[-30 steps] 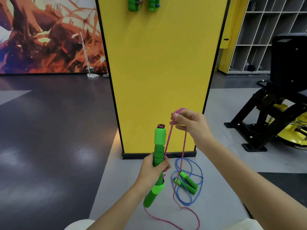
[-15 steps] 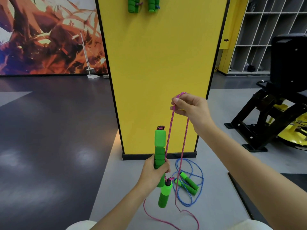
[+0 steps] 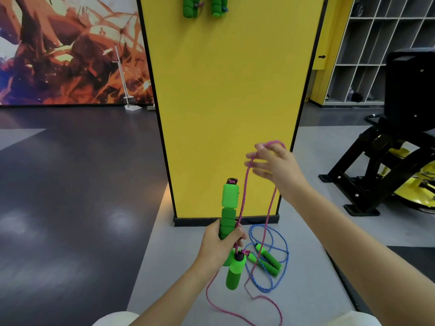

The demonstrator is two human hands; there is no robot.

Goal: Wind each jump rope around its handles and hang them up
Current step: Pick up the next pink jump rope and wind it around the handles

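My left hand (image 3: 217, 248) grips one green foam handle (image 3: 229, 203) of the pink jump rope (image 3: 244, 184) and holds it upright. The rope's second green handle (image 3: 235, 271) hangs just below that fist. A loop of the pink rope lies over the spread, blurred fingers of my right hand (image 3: 277, 168), raised up and to the right of the handle; the rest trails to the floor. A blue jump rope (image 3: 268, 257) with green handles lies in a loose heap on the floor beneath.
A yellow pillar (image 3: 230, 102) stands straight ahead, with two wound green-handled ropes (image 3: 191, 5) hanging near its top. A black and yellow gym machine (image 3: 388, 172) is on the right, cubby shelves (image 3: 388, 43) behind it. A dustpan stand (image 3: 128, 100) is at the far left wall.
My right hand lifted the pink loop, then dropped back and its pinching fingers spread out. The second handle swung from beside the gripped one to hang straight down under my left fist.
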